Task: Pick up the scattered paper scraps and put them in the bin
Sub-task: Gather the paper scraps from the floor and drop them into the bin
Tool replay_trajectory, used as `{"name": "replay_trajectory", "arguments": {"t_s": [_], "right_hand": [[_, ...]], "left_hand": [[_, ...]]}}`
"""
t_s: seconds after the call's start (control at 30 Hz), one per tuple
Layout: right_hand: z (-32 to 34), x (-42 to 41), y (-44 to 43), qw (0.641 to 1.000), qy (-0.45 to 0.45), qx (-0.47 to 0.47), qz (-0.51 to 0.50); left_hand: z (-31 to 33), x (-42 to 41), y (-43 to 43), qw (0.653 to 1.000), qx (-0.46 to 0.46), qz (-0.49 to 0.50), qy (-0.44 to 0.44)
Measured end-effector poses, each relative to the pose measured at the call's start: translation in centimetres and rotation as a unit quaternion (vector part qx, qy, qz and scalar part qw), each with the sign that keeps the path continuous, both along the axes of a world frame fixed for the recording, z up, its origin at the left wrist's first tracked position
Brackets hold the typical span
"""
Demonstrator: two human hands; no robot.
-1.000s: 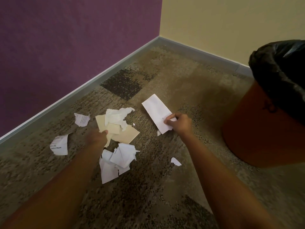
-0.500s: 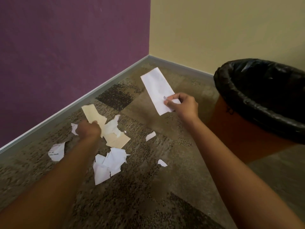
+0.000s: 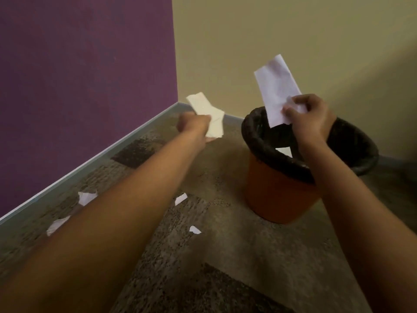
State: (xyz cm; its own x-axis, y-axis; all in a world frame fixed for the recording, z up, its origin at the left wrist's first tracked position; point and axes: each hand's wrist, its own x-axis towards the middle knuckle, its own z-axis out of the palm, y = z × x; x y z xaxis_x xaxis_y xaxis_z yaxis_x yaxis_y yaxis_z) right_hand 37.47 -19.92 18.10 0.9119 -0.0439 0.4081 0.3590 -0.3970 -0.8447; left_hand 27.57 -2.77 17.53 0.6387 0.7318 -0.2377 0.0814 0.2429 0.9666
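My right hand pinches a long white paper strip, holding it upright over the mouth of the orange bin, which has a black liner. A pale scrap shows inside the bin. My left hand grips cream and white paper scraps in the air, left of the bin. Small white scraps lie on the carpet: one near the bin, one closer to me, and two partly hidden by my left forearm.
The bin stands near the corner where a purple wall meets a beige wall, with a grey skirting board along the floor. Patterned brown carpet covers the floor.
Both hands have risen from the floor and moved right toward the bin, each carrying its paper. The right hand's strip now hangs over the bin's mouth. The view has turned toward the bin.
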Motion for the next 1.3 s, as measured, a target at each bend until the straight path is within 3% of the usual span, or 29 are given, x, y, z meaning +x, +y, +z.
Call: {"name": "replay_trajectory", "arguments": {"t_s": [0.37,0.57,0.73,1.03,1.3], "right_hand": [[1.0,3.0,-8.0,0.993,0.004,-0.049,-0.110],[0.4,4.4,-8.7,0.988,0.020,-0.106,-0.112],[-1.4,5.4,-8.1,0.981,0.049,-0.163,-0.091],[-4.0,6.6,-6.7,0.958,0.159,-0.236,-0.037],[-3.2,2.7,-2.9,0.986,0.013,-0.161,-0.040]], "left_hand": [[1.2,8.0,-11.1,0.979,0.006,-0.188,0.078],[1.1,9.1,-13.0,0.961,-0.005,-0.231,0.152],[0.2,9.6,-12.2,0.975,0.026,-0.192,0.109],[-0.5,6.0,-8.4,0.993,-0.024,-0.113,-0.016],[-5.9,1.1,-0.4,0.998,0.030,-0.051,0.024]]}}
